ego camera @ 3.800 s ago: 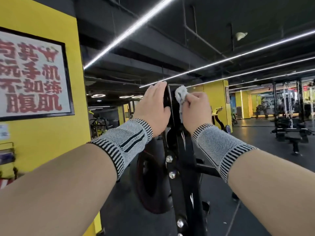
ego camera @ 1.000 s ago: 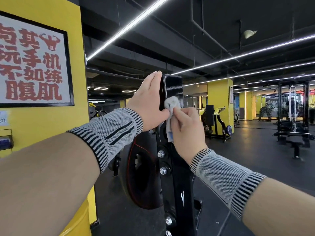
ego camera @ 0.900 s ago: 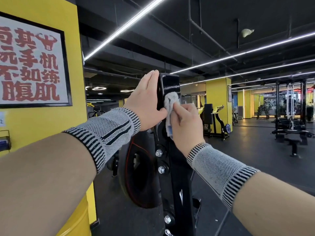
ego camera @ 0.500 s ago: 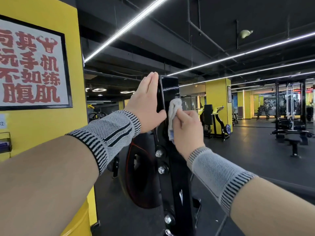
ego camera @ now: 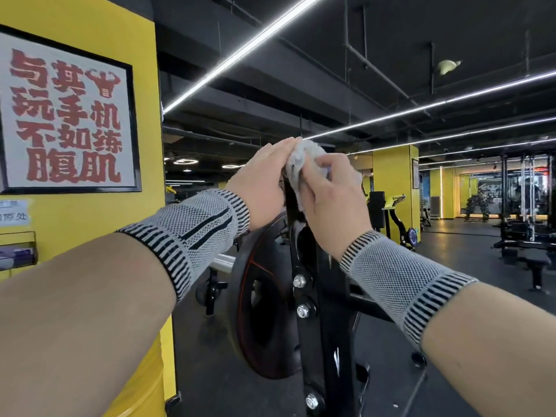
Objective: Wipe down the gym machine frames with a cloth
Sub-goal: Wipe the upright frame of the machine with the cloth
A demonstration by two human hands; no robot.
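Gym floor behind, black upright frame post (ego camera: 313,296) standing vertical, right hand (ego camera: 331,200) fingers gripping cloth (ego camera: 304,158) atop it, left hand (ego camera: 261,188) flat alongside

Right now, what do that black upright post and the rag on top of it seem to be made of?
Black upright post: probably painted or powder-coated steel; glossy black with reflections, held by silver hex bolts. Rag: soft woven cloth, likely cotton terry; whitish, fuzzy and crumpled under the right hand.

Commercial gym, weight plate (ego camera: 264,314) on black machine frame (ego camera: 319,326), cable rack (ego camera: 525,200) & bench (ego camera: 532,260) in bkgd
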